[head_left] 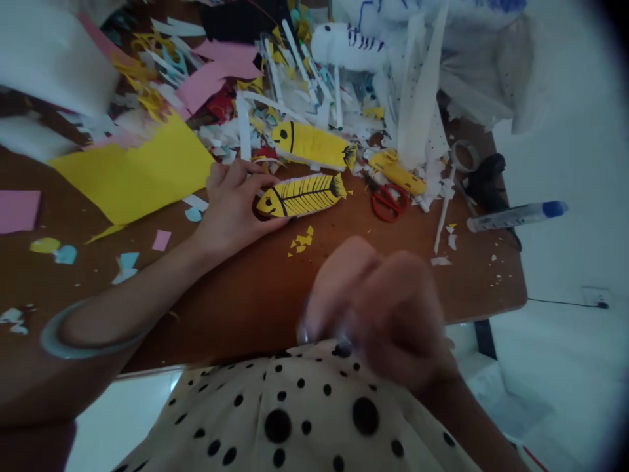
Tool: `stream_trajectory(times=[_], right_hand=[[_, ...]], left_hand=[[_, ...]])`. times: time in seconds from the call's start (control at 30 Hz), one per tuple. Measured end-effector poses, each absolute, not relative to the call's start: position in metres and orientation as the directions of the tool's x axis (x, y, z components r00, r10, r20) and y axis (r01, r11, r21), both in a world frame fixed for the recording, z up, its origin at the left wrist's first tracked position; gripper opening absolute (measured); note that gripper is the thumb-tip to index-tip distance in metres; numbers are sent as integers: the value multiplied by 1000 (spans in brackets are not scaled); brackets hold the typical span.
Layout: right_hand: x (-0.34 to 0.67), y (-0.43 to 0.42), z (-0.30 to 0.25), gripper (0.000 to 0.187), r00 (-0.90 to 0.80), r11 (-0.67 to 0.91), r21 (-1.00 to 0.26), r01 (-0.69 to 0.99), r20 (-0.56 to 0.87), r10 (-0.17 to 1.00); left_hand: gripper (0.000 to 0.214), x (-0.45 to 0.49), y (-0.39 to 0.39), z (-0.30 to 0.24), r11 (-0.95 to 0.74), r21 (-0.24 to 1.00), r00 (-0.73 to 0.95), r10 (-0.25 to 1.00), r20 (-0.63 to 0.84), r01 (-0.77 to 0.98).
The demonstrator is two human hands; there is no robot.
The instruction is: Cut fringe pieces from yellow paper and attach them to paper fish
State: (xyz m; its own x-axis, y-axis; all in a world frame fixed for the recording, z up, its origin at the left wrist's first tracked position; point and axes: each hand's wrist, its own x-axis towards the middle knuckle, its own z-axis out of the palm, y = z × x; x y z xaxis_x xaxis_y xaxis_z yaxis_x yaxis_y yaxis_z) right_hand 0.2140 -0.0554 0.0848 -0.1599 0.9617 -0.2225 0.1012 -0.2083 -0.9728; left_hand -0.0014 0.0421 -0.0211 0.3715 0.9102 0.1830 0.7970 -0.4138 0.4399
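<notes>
We see a brown table [255, 295] taking up most of the view, its far half buried in paper scraps. On the left lies a big folded yellow sheet [142, 170], w/ pink paper [216, 72] behind it. Near the table's middle the left hand [230, 206] rests palm down, fingers spread flat — it presses the head end of a yellow paper fish [304, 195] drawn w/ black bones, not gripping it. A grey bangle [63, 341] sits on that forearm. The right hand [378, 308] is close to the camera, over a polka-dot garment [295, 419]; it looks loosely curled but is too blurred, so we can't tell if it holds anything. A second yellow fish [312, 144] lies just behind the first. Right of both are red-handled scissors [388, 202], and at the table's right edge a blue-capped marker [518, 216]. Small yellow snippets [301, 241] lie just below the first fish.
</notes>
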Motion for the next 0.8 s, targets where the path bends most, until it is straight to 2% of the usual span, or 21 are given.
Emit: stream_trajectory(times=[0.03,0.07,0.1,0.17,0.23,0.37,0.6,0.7,0.8], right_hand=[[219,-44,78,4,-239,-136,-978,161,-172,956],[223,-33,69,15,-396,80,-937,341,-66,916],[227,-23,59,21,-468,250,-844,475,-2,884],[232,-6,38,22,-466,374,-663,648,43,884],[234,1,17,17,-412,377,-565,734,71,908],[229,-3,-8,10,-403,394,-525,754,103,910],[214,-12,-11,14,-511,563,-311,765,238,826],[211,-12,-10,15,-521,581,-234,779,274,809],[207,-14,-9,17,-518,573,-174,801,278,809]], left_hand=[[46,-1,42,-21,-415,447,375,910,179,793],[46,-1,42,-21,-415,454,376,909,177,788],[47,-1,42,-21,-414,463,374,910,181,784],[46,-2,42,-23,-412,470,371,911,182,781],[47,-2,42,-25,-410,469,365,912,188,782],[49,-3,44,-29,-407,470,365,913,182,784],[62,-3,42,-32,-432,462,394,901,182,775],[73,-2,40,-31,-442,465,393,897,204,767],[70,-2,37,-28,-463,473,398,886,237,749]])
